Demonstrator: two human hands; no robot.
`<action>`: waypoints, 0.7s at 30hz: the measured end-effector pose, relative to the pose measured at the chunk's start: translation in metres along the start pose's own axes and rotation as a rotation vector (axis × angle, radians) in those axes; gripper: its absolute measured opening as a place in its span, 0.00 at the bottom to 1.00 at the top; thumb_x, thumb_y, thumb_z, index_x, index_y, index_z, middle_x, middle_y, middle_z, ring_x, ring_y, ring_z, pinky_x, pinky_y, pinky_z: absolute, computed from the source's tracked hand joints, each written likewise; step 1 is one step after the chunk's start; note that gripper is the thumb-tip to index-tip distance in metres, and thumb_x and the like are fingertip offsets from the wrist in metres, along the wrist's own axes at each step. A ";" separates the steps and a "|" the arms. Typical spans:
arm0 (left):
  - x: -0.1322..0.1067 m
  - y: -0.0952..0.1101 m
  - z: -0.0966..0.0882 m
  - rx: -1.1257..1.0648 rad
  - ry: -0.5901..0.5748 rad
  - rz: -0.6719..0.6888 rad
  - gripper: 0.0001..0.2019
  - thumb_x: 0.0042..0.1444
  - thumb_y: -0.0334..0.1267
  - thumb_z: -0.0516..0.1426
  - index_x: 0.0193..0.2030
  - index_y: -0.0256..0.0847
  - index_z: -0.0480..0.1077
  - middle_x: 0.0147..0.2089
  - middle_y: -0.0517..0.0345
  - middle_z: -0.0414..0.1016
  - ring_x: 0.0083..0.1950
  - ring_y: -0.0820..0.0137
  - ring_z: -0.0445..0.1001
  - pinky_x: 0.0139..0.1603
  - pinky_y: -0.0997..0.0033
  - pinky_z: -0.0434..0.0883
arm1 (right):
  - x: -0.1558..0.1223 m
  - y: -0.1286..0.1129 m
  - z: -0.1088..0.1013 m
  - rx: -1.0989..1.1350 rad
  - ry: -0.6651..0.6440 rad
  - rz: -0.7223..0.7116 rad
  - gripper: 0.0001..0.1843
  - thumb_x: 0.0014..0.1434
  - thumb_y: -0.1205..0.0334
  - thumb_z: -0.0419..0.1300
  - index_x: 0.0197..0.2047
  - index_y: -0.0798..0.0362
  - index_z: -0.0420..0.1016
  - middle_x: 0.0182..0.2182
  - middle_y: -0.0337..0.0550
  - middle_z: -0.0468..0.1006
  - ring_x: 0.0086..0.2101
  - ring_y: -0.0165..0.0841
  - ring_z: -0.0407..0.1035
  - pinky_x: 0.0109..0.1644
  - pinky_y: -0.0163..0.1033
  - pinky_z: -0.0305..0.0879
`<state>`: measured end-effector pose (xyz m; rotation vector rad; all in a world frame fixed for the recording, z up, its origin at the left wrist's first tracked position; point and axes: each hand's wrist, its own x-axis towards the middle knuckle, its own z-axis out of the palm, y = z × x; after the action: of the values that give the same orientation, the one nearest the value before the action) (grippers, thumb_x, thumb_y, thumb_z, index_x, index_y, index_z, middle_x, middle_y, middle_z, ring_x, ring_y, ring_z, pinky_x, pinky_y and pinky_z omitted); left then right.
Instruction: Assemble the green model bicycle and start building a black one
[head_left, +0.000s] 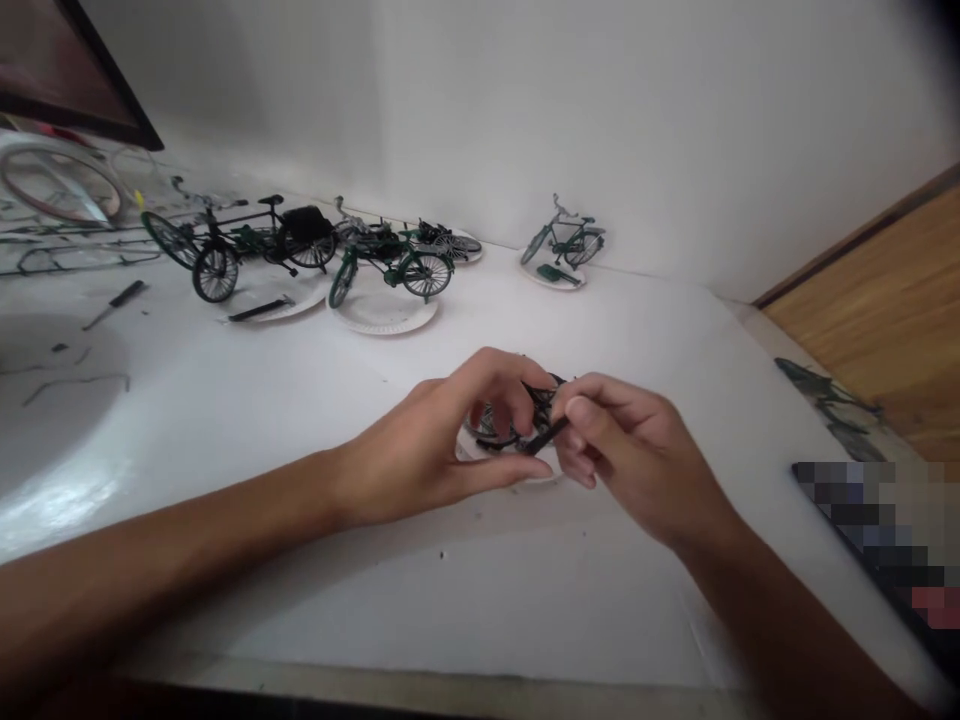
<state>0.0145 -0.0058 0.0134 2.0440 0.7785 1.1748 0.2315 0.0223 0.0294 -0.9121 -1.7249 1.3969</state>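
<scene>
My right hand (630,450) pinches a small black strip-shaped piece (547,436) between thumb and fingers. The piece slants down to the left, into the gap between the thumb and curled fingers of my left hand (450,430). That hand's thumb is apart from its fingers, and no firm grip shows. Just behind and beneath both hands lie dark model bicycle parts with a spoked wheel (487,425). A white paper plate (536,482) shows under them; my fingers cover most of both.
Assembled model bicycles stand at the back: a black one (217,270), a green one (426,275) and another (576,243) on a plate (546,279). A screwdriver (127,293) lies left. A dark monitor (67,70) juts in top left. A wooden panel (892,310) borders the right.
</scene>
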 end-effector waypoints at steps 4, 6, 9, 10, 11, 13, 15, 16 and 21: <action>0.000 -0.003 0.005 -0.166 0.073 -0.131 0.11 0.63 0.31 0.62 0.49 0.42 0.67 0.42 0.56 0.77 0.40 0.71 0.76 0.41 0.70 0.74 | -0.001 0.002 0.002 -0.088 0.047 -0.021 0.05 0.65 0.58 0.64 0.38 0.47 0.80 0.25 0.35 0.72 0.24 0.27 0.66 0.28 0.35 0.65; 0.000 -0.005 0.007 -0.124 0.121 -0.176 0.10 0.61 0.30 0.63 0.47 0.42 0.69 0.41 0.57 0.78 0.39 0.72 0.76 0.39 0.71 0.74 | -0.002 0.000 0.003 -0.100 0.084 -0.047 0.03 0.61 0.61 0.67 0.40 0.45 0.81 0.26 0.35 0.74 0.25 0.28 0.68 0.29 0.37 0.68; 0.000 -0.005 0.007 -0.006 0.118 -0.150 0.07 0.60 0.30 0.64 0.43 0.42 0.73 0.40 0.60 0.79 0.36 0.75 0.74 0.36 0.75 0.72 | -0.003 -0.002 0.007 -0.096 0.115 -0.080 0.05 0.59 0.64 0.68 0.39 0.44 0.82 0.31 0.38 0.78 0.27 0.29 0.70 0.29 0.37 0.69; 0.000 -0.004 0.006 0.030 0.102 -0.122 0.05 0.61 0.30 0.64 0.43 0.41 0.74 0.39 0.60 0.79 0.35 0.75 0.74 0.36 0.75 0.71 | -0.004 -0.002 0.008 -0.113 0.117 -0.107 0.05 0.58 0.65 0.68 0.38 0.45 0.82 0.34 0.39 0.78 0.30 0.30 0.71 0.30 0.37 0.70; 0.000 -0.004 0.006 0.054 0.079 -0.094 0.04 0.62 0.30 0.63 0.42 0.41 0.75 0.38 0.60 0.79 0.35 0.75 0.73 0.35 0.75 0.70 | -0.004 -0.002 0.008 -0.139 0.112 -0.142 0.06 0.58 0.66 0.68 0.38 0.45 0.82 0.36 0.40 0.78 0.33 0.31 0.72 0.31 0.37 0.70; 0.001 -0.003 0.003 0.043 0.017 -0.071 0.04 0.64 0.32 0.61 0.43 0.40 0.78 0.37 0.58 0.79 0.36 0.73 0.74 0.36 0.75 0.70 | -0.004 -0.002 0.009 -0.198 0.073 -0.217 0.08 0.59 0.69 0.67 0.40 0.45 0.83 0.38 0.41 0.77 0.37 0.32 0.72 0.34 0.37 0.70; 0.004 -0.002 0.001 -0.052 -0.054 -0.112 0.06 0.66 0.32 0.59 0.42 0.39 0.79 0.38 0.57 0.80 0.38 0.72 0.75 0.38 0.74 0.71 | -0.005 -0.003 0.009 -0.255 0.017 -0.270 0.11 0.60 0.70 0.66 0.42 0.44 0.83 0.38 0.40 0.76 0.39 0.31 0.71 0.37 0.37 0.69; 0.005 -0.003 -0.001 -0.117 -0.091 -0.146 0.06 0.66 0.32 0.59 0.42 0.39 0.79 0.39 0.56 0.80 0.39 0.72 0.76 0.39 0.73 0.72 | -0.005 -0.004 0.008 -0.277 -0.009 -0.283 0.12 0.61 0.71 0.65 0.43 0.43 0.83 0.37 0.40 0.75 0.38 0.30 0.70 0.37 0.37 0.68; 0.008 -0.004 -0.006 -0.367 -0.191 -0.250 0.04 0.60 0.34 0.64 0.40 0.35 0.78 0.41 0.54 0.79 0.39 0.72 0.76 0.38 0.74 0.73 | -0.008 -0.008 0.006 -0.290 -0.121 -0.296 0.15 0.64 0.70 0.62 0.48 0.41 0.83 0.36 0.39 0.73 0.34 0.27 0.68 0.34 0.35 0.65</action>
<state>0.0124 0.0043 0.0168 1.6721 0.6483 0.8918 0.2297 0.0116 0.0352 -0.6947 -2.0957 1.0432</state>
